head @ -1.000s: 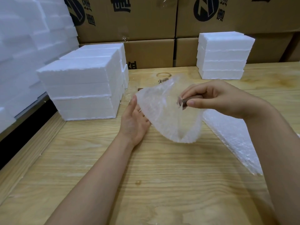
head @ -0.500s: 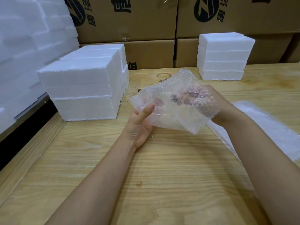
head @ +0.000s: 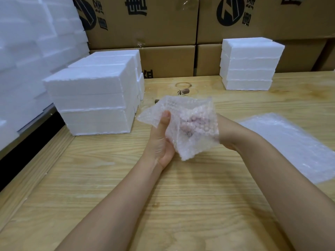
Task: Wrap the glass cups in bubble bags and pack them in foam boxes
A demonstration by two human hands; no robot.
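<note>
- Far cardboard boxes (head: 145, 24) bore black round logos and Chinese characters, partly cropped.
- Left hand (head: 160, 142) gripped the bubble bag (head: 190, 142) above mid-table, thumb on top.
- Right hand (head: 226, 134) was inside it; grip unclear.

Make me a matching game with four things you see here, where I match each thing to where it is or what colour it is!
Things:
1. bubble bag
2. spare bubble bags
3. foam boxes
4. cardboard boxes

Clues:
A. brown with black print, behind the table
B. held up off the table
C. lying flat on the table, at the right
D. white, stacked on the table

Pairs: 1-B, 2-C, 3-D, 4-A.
</note>
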